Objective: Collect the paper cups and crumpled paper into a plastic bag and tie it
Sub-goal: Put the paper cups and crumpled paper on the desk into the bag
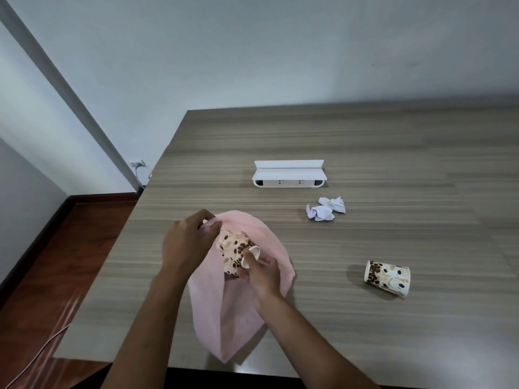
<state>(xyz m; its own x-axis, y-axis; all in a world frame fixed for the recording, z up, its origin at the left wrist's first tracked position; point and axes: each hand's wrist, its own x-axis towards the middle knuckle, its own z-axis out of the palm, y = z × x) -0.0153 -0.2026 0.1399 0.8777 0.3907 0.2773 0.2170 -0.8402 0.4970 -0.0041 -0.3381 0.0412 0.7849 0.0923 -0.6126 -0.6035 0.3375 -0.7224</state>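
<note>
A pink plastic bag lies on the wooden table with its mouth facing away from me. My left hand pinches the bag's rim and holds the mouth up. My right hand grips a crushed paper cup printed with coffee beans, right at the bag's opening. A second printed paper cup lies on its side to the right. Two balls of crumpled white paper sit beyond it, near the middle of the table.
A white power-strip box with a raised lid stands further back. The table's left edge drops to a reddish floor, where a cable runs. A wall outlet sits low on the left wall.
</note>
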